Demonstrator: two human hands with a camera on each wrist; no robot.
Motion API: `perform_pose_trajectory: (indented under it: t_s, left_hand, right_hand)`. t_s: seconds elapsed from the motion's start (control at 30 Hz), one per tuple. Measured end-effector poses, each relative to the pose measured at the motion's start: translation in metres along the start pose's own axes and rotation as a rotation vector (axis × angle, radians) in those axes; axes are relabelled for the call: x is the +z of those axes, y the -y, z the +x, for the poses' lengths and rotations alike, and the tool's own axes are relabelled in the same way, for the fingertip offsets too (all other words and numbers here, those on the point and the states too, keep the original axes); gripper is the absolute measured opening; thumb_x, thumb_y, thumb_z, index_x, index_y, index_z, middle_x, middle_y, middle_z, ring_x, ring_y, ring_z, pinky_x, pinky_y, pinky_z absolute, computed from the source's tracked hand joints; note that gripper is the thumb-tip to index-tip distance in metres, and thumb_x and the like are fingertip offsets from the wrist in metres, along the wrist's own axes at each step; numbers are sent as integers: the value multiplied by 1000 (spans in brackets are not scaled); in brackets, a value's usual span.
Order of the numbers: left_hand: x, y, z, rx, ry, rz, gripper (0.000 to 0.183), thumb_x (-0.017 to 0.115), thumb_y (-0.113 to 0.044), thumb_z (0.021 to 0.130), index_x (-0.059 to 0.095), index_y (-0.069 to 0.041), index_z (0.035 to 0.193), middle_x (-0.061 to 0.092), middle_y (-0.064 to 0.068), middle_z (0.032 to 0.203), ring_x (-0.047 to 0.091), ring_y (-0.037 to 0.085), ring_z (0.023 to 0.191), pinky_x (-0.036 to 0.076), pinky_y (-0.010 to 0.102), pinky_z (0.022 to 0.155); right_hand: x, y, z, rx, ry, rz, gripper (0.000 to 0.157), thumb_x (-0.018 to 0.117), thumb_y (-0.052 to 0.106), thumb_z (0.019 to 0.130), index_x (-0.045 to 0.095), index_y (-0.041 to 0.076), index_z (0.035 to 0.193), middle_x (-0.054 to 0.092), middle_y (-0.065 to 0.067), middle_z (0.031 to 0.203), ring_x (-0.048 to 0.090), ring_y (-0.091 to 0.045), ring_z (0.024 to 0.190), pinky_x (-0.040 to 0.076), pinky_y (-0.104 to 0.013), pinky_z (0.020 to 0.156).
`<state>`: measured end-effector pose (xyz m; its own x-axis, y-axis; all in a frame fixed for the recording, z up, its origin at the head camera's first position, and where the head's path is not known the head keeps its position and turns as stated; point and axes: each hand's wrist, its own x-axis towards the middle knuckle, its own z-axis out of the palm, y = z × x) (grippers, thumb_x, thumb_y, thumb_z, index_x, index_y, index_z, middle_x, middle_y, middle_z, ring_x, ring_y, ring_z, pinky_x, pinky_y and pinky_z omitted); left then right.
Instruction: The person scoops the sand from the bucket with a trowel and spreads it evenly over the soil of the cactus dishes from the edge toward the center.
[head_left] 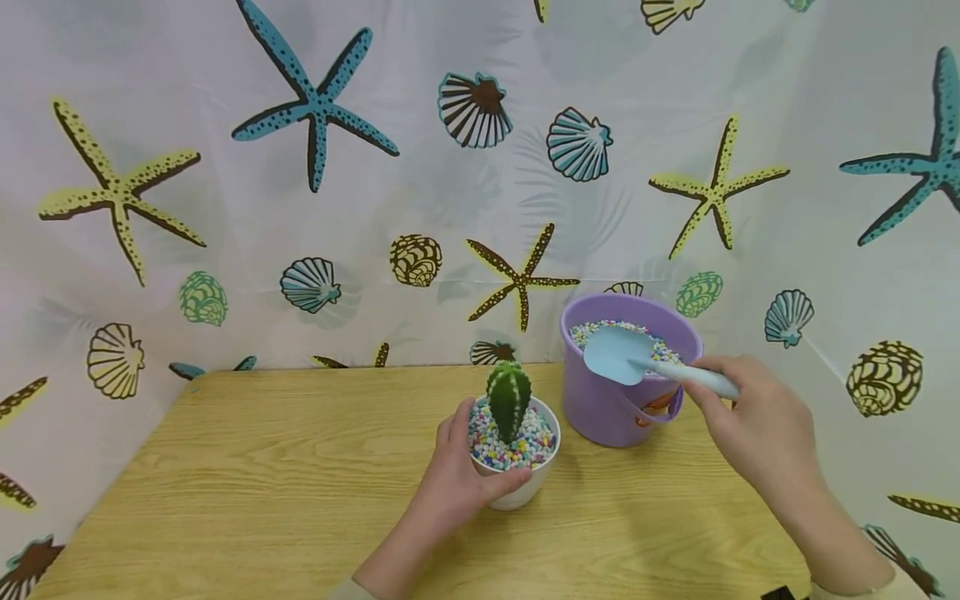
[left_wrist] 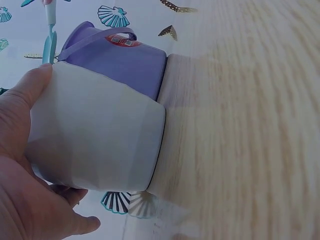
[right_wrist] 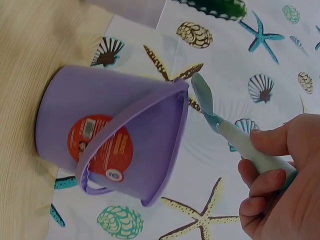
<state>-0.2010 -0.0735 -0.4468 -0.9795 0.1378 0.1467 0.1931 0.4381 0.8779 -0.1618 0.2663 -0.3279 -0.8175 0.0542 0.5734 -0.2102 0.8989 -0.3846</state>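
My left hand [head_left: 459,483] holds a white flower pot [left_wrist: 100,130] standing on the table, thumb at the near side and fingers round the left. A green cactus [head_left: 509,404] rises from the pot, with multicoloured pebbles [head_left: 536,437] around its base. In my right hand [head_left: 768,429] is the handle of a light blue toy shovel [head_left: 618,350], gripped between thumb and curled fingers. Its blade is raised over the near rim of a purple bucket [head_left: 600,412], and no pebbles show on it. Similar small pebbles [head_left: 600,328] lie inside the bucket.
The bucket stands right behind the pot on the wooden table [head_left: 300,492], its handle [right_wrist: 117,125] hanging down the side. A white curtain [head_left: 420,192] printed with starfish and shells closes off the back and both sides. A small black object [head_left: 778,593] shows at the bottom right.
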Motion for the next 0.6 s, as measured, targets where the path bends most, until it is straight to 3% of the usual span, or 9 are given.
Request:
perform_pose_trajectory:
  t_s: [0.33, 0.6]
  left_hand:
    - [2, 2, 0, -6, 7, 16, 127, 101, -49, 80, 24, -9, 173, 31, 29, 168, 46, 49, 149, 42, 66, 120]
    - [2, 2, 0, -10, 7, 2, 126, 100, -48, 81, 24, -10, 174, 30, 28, 169, 44, 48, 151, 39, 65, 122]
  right_hand:
    - [0, -32, 25, 70, 74, -44, 32, 72, 31, 110, 78, 5, 127, 71, -23, 118, 55, -28, 73, 38, -38, 54]
    - [0, -43, 37, 96, 117, -72, 35, 69, 33, 111, 76, 2, 127, 71, -22, 116, 53, -26, 67, 38, -38, 52]
